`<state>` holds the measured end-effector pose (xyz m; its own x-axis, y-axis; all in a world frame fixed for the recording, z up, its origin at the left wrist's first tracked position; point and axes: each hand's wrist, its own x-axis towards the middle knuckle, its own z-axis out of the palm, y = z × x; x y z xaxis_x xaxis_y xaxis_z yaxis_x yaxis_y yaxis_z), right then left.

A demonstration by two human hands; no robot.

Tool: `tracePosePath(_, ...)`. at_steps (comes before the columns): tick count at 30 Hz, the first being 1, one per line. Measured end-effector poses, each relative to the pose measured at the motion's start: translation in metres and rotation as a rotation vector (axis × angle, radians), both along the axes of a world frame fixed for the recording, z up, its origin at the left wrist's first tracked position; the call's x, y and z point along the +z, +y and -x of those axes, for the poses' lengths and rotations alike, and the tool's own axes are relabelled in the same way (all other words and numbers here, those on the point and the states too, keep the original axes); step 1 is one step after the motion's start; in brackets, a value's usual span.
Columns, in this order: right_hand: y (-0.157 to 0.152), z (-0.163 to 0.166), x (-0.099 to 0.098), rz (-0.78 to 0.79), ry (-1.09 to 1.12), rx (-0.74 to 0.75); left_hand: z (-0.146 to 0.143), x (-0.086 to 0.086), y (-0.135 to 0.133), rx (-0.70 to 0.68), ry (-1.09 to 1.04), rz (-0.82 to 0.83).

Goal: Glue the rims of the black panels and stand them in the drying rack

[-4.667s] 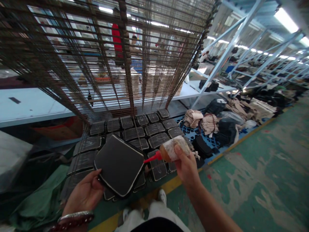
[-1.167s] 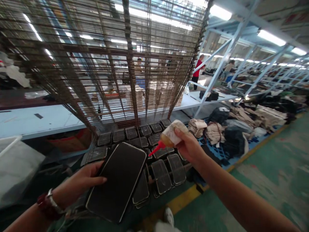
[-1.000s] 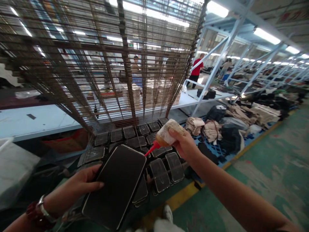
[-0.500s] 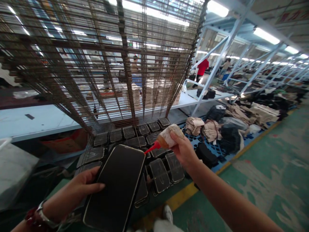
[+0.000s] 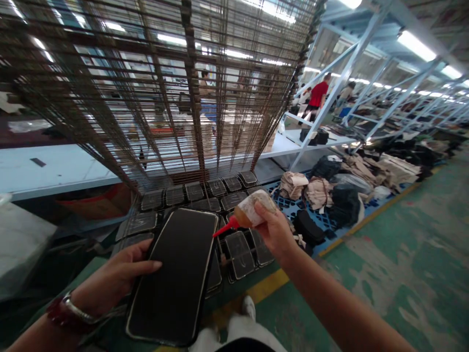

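So the big black panel (image 5: pixel 175 276) is the main thing here, a flat rounded-corner rectangle with a matte dark face and a thin pale edge running all the way round. It's held out over the rack shelf, tilted a bit toward the camera. The left hand (image 5: pixel 117 281) has it gripped along the left edge, thumb lying on top, fingers hidden under it. The wrist has a dark red bracelet (image 5: pixel 64 313) with a metal band.

The right hand (image 5: pixel 273 230) is clenched around a squeeze bottle (image 5: pixel 251 211), soft cloudy plastic with amber liquid in it and a red cone nozzle (image 5: pixel 223 228). The nozzle tip sits right at the panel's upper right edge; touching or just off it, can't tell.

Under and behind the panel is a bunch of smaller black pieces (image 5: pixel 240 247), same rounded shape, laid in rows on the bottom wire shelf, some with shiny outlines. Above that the wire drying rack (image 5: pixel 164 93) stacks up in thin rusty-brown tiers and blocks most of the view behind. There's a pale blue counter (image 5: pixel 54 171) through the wires.

Off right, piles of beige and black fabric bits (image 5: pixel 322 188) lie on a blue plastic pallet (image 5: pixel 289 205). Worn green floor (image 5: pixel 403 254) with a yellow line (image 5: pixel 264 288). A person in a red shirt (image 5: pixel 318 95) stands far back among the blue steel frames (image 5: pixel 340 73).
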<state>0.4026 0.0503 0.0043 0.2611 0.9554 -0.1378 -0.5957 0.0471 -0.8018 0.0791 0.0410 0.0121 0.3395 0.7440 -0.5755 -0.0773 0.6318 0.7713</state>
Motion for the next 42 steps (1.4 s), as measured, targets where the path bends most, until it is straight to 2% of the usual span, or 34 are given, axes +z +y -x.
tracePosePath(3, -0.006, 0.005, -0.002, 0.015, -0.029, 0.015, 0.000, 0.004, -0.002, -0.033, -0.015, 0.022)
tracePosePath(6, -0.013, 0.010, -0.004, -0.002, -0.054, 0.049, -0.001, 0.006, -0.004, -0.008, -0.011, 0.019)
tracePosePath(13, -0.030, 0.022, -0.006, -0.035, -0.075, 0.100, 0.003, -0.001, -0.005, 0.031, -0.018, 0.044)
tracePosePath(22, -0.049, 0.038, -0.006, -0.051, -0.084, 0.107, 0.004, -0.003, -0.006, 0.140, -0.007, 0.063)
tracePosePath(33, -0.076, 0.063, -0.008, -0.124, -0.153, 0.248, 0.029, -0.006, -0.004, 0.295, 0.013, 0.070)
tracePosePath(37, -0.081, 0.073, -0.007, -0.130, -0.146, 0.226, 0.038, -0.005, -0.003, 0.357, 0.013, 0.068)
tracePosePath(42, -0.089, 0.093, -0.014, -0.067, -0.084, 0.085, 0.052, -0.010, -0.001, 0.410, -0.009, 0.103)
